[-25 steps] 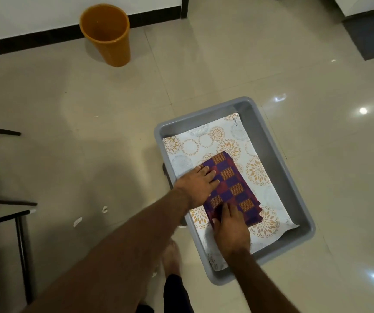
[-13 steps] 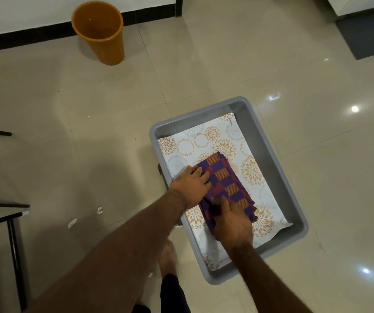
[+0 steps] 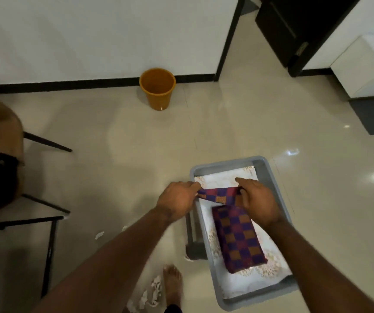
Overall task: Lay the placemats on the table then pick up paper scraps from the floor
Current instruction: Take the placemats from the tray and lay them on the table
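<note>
A woven cloth placemat (image 3: 238, 240) lies in a smooth plastic bin (image 3: 269, 175) on glossy floor tiles (image 3: 125, 136).

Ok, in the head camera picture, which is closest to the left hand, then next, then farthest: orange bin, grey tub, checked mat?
1. The checked mat: pinched by the left hand itself.
2. The grey tub: just right of the hand, under the mat.
3. The orange bin: far ahead, by the wall.

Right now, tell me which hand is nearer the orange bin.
Left. The left hand pinches the lifted placemat at the left rim of the grey tray, on the side of the orange bin; the right hand grips its other end, farther right over the tray.
</note>
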